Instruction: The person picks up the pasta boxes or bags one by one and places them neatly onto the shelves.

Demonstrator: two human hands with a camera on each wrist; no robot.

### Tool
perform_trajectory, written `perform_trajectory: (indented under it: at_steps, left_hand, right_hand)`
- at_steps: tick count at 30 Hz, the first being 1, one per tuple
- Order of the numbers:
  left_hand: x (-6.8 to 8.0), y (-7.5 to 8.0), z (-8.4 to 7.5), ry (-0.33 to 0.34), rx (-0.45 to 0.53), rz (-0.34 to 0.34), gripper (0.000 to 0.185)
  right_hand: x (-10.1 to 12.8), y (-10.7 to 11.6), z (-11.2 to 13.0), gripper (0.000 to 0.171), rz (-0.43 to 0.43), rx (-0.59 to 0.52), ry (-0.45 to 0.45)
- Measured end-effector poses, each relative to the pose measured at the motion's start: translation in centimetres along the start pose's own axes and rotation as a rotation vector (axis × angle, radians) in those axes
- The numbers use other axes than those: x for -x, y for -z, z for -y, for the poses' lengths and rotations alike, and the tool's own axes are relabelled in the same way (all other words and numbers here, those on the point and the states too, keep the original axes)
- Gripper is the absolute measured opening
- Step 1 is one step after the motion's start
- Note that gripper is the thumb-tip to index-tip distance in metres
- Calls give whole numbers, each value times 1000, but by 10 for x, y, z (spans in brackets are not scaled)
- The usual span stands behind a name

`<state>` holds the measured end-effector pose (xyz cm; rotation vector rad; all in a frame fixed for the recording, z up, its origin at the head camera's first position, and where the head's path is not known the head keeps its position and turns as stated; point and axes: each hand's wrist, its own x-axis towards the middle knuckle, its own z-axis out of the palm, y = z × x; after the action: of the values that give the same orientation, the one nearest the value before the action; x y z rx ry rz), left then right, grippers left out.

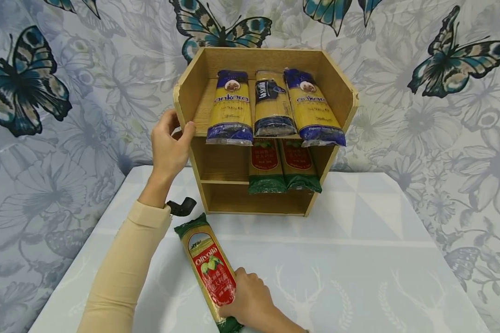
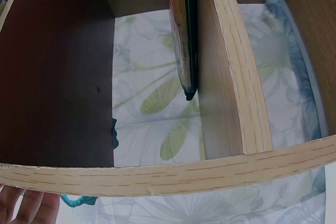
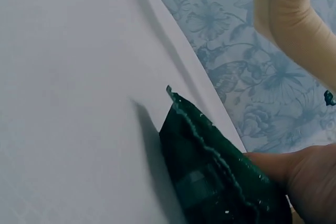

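Observation:
A wooden shelf unit [image 1: 191, 88] stands at the back of the table. My left hand [image 1: 171, 143] grips its left side wall, thumb on the front edge; the left wrist view shows fingertips [image 2: 29, 208] under the wooden edge [image 2: 173, 174]. My right hand [image 1: 250, 300] holds a long Olivolla spaghetti packet [image 1: 210, 270] lying on the table; its green end [image 3: 210, 171] fills the right wrist view. The top shelf carries three yellow-and-blue pasta packets [image 1: 231, 108]. Two red-and-green packets [image 1: 283, 166] lie on the middle shelf.
The white table [image 1: 358, 259] has a faint deer pattern and stands against a butterfly-print backdrop [image 1: 441, 92]. A small black object [image 1: 182, 206] sits by my left wrist. The shelf's bottom compartment [image 1: 254, 199] holds nothing.

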<state>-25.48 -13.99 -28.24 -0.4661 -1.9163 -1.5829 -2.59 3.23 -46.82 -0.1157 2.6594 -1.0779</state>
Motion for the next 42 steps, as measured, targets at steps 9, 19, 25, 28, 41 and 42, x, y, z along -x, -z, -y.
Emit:
perform_trajectory:
  at_steps: [9,19,25,28,41,42]
  left_hand:
    - [3,1,3,6,13,-5,28]
    - [3,1,4,7,5,-8,27]
    - [2,1,0,5,-2,9,29]
    - [1,1,0,3,-7,17,29]
    - [0,1,-1,9,-2,25,30]
    - [0,1,-1,11,-2,25,31]
  right_hand:
    - [-10,11,-19,57,139,-252,-52]
    - [-8,10,-36,26,256,-624,2]
    - [-4,10,-41,30,267,-789,19]
    - [0,10,-42,33,257,-820,26]
    - [18,20,-38,48,161,-767,74]
    - [19,21,-37,48,150,-775,73]
